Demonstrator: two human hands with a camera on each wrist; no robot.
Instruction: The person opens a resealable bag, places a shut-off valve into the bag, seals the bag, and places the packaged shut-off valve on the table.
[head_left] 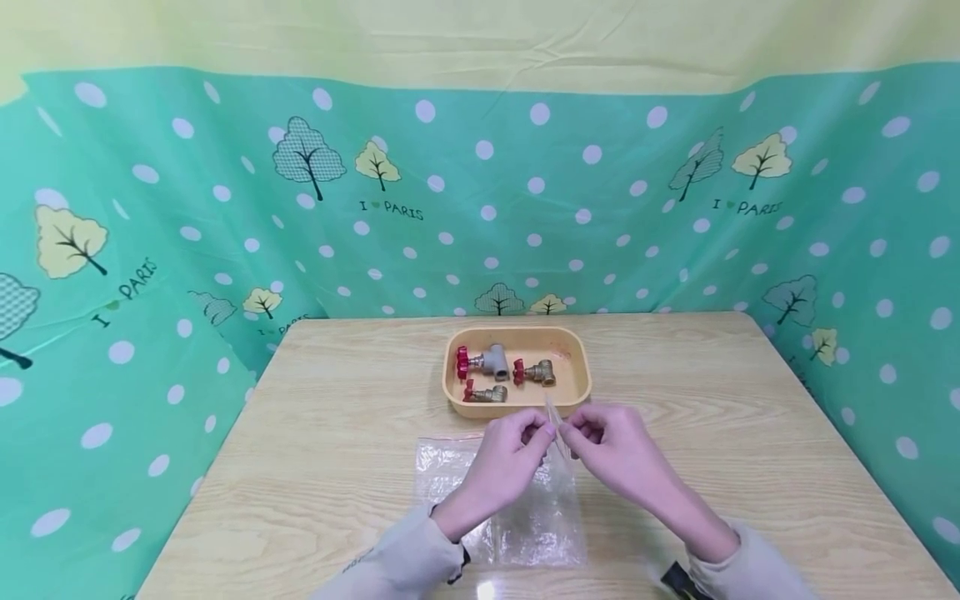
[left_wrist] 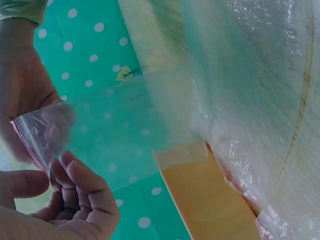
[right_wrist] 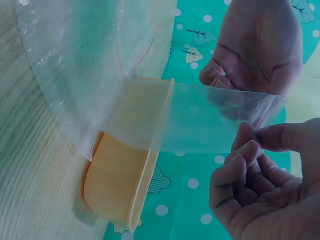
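A small clear zip bag (left_wrist: 115, 135) with a red line along its mouth hangs between my two hands. My left hand (head_left: 504, 462) pinches its edge between thumb and fingertips. From the other side, my right hand (head_left: 622, 454) pinches the same edge close to the left fingers. In the right wrist view the small bag (right_wrist: 200, 120) looks flat, and I see nothing inside it. Underneath the hands, a larger clear plastic bag (head_left: 536, 525) lies flat on the table, partly hidden by the left forearm.
Just beyond the hands stands a shallow orange tray (head_left: 457, 402). It holds a grey valve (head_left: 495, 360) and two brass valves, one to the right (head_left: 542, 373) and one in front (head_left: 491, 395), all with red handles. A polka-dot curtain (head_left: 487, 242) surrounds the wooden table (head_left: 337, 467).
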